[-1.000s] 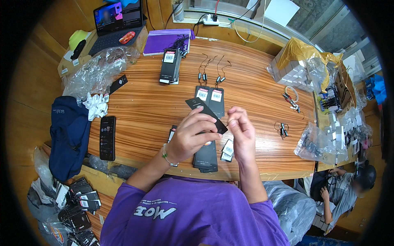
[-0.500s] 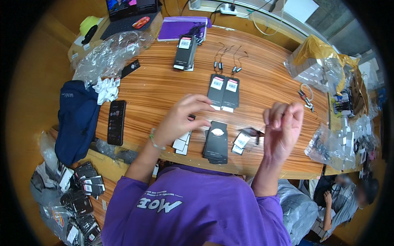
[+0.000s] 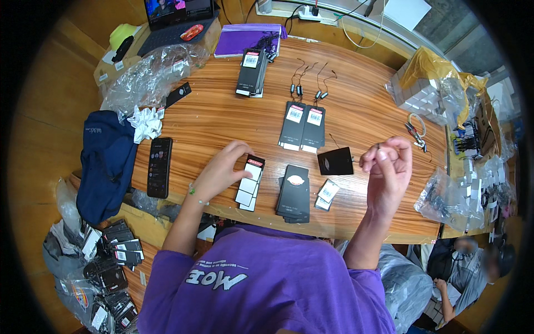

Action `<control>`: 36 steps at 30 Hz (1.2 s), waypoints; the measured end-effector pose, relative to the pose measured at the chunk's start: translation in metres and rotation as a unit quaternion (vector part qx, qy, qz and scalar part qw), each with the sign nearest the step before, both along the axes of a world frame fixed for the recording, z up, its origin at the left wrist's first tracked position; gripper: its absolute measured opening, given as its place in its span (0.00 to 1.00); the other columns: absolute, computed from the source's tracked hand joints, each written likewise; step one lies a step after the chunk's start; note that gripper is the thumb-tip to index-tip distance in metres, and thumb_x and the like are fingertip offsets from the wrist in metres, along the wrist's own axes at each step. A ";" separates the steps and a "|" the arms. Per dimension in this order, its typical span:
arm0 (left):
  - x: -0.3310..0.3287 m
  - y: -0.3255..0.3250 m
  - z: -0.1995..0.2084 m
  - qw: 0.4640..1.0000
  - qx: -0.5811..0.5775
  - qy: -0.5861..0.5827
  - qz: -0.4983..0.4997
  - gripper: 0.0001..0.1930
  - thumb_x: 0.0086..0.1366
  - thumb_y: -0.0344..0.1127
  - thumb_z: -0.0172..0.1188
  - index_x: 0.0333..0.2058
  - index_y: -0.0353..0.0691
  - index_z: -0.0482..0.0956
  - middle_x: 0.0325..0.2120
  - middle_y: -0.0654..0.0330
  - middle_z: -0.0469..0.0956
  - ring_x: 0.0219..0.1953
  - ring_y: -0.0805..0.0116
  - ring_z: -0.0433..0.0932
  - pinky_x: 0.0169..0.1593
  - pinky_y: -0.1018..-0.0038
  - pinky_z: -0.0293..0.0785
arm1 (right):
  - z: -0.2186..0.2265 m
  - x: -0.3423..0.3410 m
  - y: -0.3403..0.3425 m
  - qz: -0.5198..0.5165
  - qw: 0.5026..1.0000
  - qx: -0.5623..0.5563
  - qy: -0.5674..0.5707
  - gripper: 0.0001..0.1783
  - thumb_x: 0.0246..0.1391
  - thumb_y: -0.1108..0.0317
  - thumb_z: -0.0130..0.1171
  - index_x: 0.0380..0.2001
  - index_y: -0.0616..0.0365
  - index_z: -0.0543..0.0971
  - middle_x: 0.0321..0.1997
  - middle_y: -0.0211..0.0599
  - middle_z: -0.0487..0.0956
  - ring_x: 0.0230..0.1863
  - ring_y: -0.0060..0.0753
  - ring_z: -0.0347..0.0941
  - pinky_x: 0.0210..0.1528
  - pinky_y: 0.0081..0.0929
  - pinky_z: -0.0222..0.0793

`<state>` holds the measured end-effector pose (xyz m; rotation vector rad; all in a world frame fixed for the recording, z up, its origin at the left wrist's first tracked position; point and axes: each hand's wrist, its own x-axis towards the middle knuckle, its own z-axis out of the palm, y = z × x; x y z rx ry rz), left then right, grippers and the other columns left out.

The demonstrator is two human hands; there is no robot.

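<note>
Left hand (image 3: 222,170) rests fingertips on a small stack of white-labelled tags (image 3: 250,181), steadying it; right hand (image 3: 386,167), raised beside a black tag (image 3: 335,161), pinches its thin string, apparently to draw it taut.

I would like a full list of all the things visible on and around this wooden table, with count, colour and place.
table: one, brown wood, centre
small tag stack: one, black and white, under the left fingers
tall tag stack: one, black, near edge, centre
loose black tag: one, right of centre, a thin string leading from it
small white tags: two or three, beside the tall stack
tag pair: two, black with white labels, centre
far tag stack: one, black
phone: one, black, left
garment: one, navy, left edge
laptop: one, far left
purple folder: one, far edge
clear plastic bags: several, left and right
left hand: on the small tag stack
right hand: raised, fingers pinched
</note>
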<state>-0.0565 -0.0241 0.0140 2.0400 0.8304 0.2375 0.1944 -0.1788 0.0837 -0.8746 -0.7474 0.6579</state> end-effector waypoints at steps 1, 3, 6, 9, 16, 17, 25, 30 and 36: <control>0.000 -0.001 0.003 0.995 -0.087 -0.018 0.035 0.16 0.50 0.27 0.63 0.38 0.33 0.72 0.36 0.59 0.73 0.40 0.69 0.74 0.44 0.76 0.71 | -0.001 -0.003 0.001 0.006 0.999 -0.035 -0.030 0.10 0.51 0.79 0.50 0.38 0.61 0.66 0.25 0.38 0.74 0.23 0.24 0.69 0.27 0.19 0.65; 0.006 -0.003 0.012 0.985 -0.126 -0.106 0.048 0.09 0.55 0.25 0.58 0.35 0.31 0.73 0.25 0.63 0.76 0.31 0.78 0.76 0.35 0.84 0.72 | -0.001 -0.011 0.001 0.016 0.990 -0.104 -0.089 0.10 0.51 0.79 0.51 0.37 0.61 0.67 0.24 0.36 0.74 0.24 0.21 0.68 0.27 0.17 0.64; 0.020 -0.002 0.032 0.984 -0.141 -0.100 0.034 0.08 0.56 0.27 0.58 0.34 0.31 0.73 0.21 0.66 0.76 0.28 0.82 0.75 0.31 0.85 0.72 | 0.002 -0.027 0.006 0.064 0.980 -0.149 -0.115 0.10 0.51 0.80 0.50 0.38 0.62 0.67 0.25 0.30 0.72 0.27 0.17 0.68 0.30 0.15 0.63; 0.019 0.006 0.021 0.979 -0.200 -0.016 0.024 0.07 0.56 0.28 0.58 0.33 0.31 0.73 0.21 0.66 0.76 0.27 0.83 0.74 0.30 0.85 0.71 | 0.000 -0.028 0.006 0.078 0.970 -0.170 -0.154 0.11 0.51 0.80 0.50 0.39 0.63 0.68 0.25 0.29 0.71 0.28 0.17 0.68 0.32 0.16 0.63; 0.007 0.003 -0.028 0.971 0.228 -0.054 0.048 0.08 0.53 0.28 0.61 0.32 0.33 0.74 0.26 0.63 0.75 0.24 0.75 0.73 0.32 0.81 0.70 | 0.000 -0.022 0.004 0.075 0.971 -0.183 -0.131 0.12 0.51 0.80 0.50 0.40 0.63 0.67 0.24 0.29 0.71 0.27 0.17 0.67 0.31 0.16 0.63; 0.005 0.004 -0.031 0.925 0.374 -0.060 0.029 0.08 0.53 0.28 0.61 0.32 0.33 0.74 0.26 0.63 0.75 0.25 0.74 0.74 0.33 0.80 0.70 | 0.000 -0.023 0.005 0.079 0.971 -0.180 -0.133 0.12 0.50 0.80 0.50 0.40 0.63 0.67 0.24 0.29 0.71 0.27 0.17 0.67 0.30 0.16 0.62; 0.009 -0.018 0.038 0.966 -0.182 -0.160 0.089 0.06 0.55 0.25 0.60 0.31 0.32 0.73 0.27 0.63 0.76 0.29 0.81 0.74 0.33 0.86 0.69 | -0.002 -0.031 0.008 0.080 0.950 -0.195 -0.229 0.16 0.47 0.81 0.52 0.41 0.61 0.66 0.22 0.27 0.71 0.25 0.15 0.64 0.27 0.16 0.59; 0.039 -0.035 0.040 0.964 -0.152 -0.208 0.064 0.08 0.52 0.25 0.62 0.31 0.31 0.74 0.26 0.62 0.77 0.28 0.81 0.75 0.31 0.86 0.70 | -0.001 -0.053 0.014 0.073 0.912 -0.200 -0.350 0.17 0.46 0.81 0.53 0.41 0.59 0.66 0.18 0.32 0.70 0.18 0.21 0.65 0.22 0.19 0.62; 0.060 -0.050 0.055 0.967 0.007 -0.253 0.039 0.06 0.50 0.23 0.62 0.29 0.32 0.78 0.25 0.60 0.78 0.26 0.77 0.76 0.29 0.81 0.73 | 0.000 -0.052 0.011 0.017 0.912 -0.216 -0.350 0.17 0.46 0.82 0.52 0.41 0.59 0.66 0.17 0.34 0.70 0.17 0.23 0.67 0.21 0.21 0.63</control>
